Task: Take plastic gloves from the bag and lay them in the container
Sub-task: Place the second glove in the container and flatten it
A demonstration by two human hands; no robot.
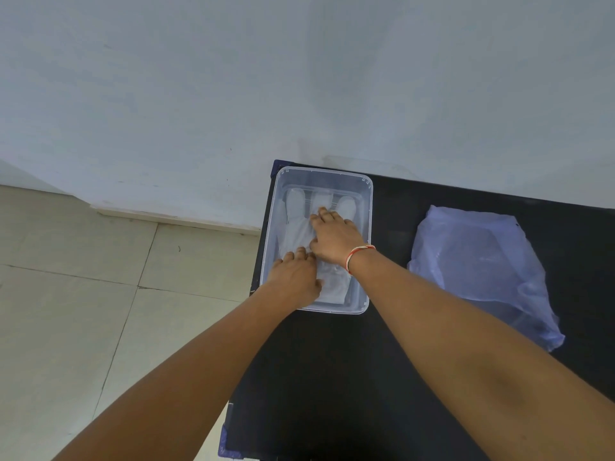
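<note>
A clear plastic container (pixel 365 207) stands on the left part of a black table (pixel 332 377). Inside it lies a pale translucent plastic glove (pixel 298 224), flat, fingers pointing away from me. My left hand (pixel 296 277) rests palm down on the glove's cuff end, at the container's near left. My right hand (pixel 334 239) lies palm down on the glove's palm, fingers spread, a red and white thread band on its wrist. Both hands press on the glove without gripping it. A crumpled bluish plastic bag (pixel 482 271) lies to the right on the table.
The table's left edge (pixel 259 261) runs just beside the container, with a tiled floor (pixel 83 294) below. A pale wall (pixel 299 78) stands behind the table. Black tabletop shows between the container and the bag.
</note>
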